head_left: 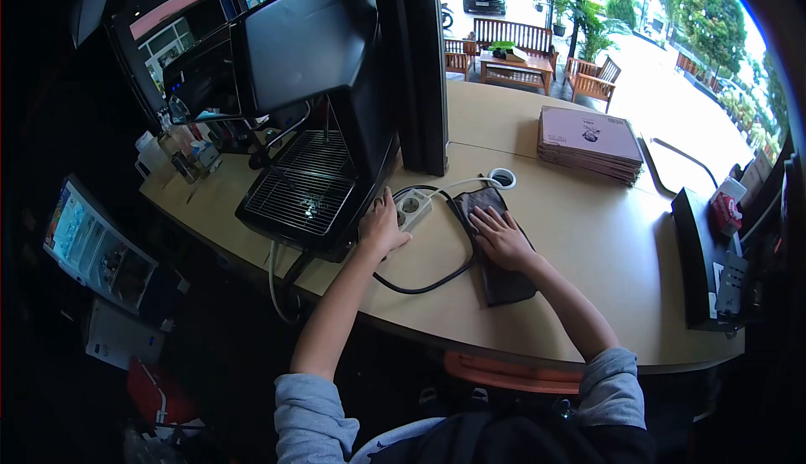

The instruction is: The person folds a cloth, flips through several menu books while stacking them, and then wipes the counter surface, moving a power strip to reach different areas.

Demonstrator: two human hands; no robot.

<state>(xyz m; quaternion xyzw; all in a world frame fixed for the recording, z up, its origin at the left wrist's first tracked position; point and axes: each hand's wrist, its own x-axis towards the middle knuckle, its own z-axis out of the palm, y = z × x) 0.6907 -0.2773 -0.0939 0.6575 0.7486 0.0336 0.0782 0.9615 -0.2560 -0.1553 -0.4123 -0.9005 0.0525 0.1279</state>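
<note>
My left hand is at the near-left end of a white power strip, its thumb on one side and its fingers on the other. A black cable loops from there across the table, and a white cord runs from the strip toward a round cable hole. On a folded dark cloth, my right hand lies flat with fingers spread. Just left of my left hand stands a black espresso machine with a metal drip grate.
A stack of pinkish flat boxes sits at the back right of the table. A black organizer stands at the right edge. Behind the machine rises a black post; bottles cluster at the left.
</note>
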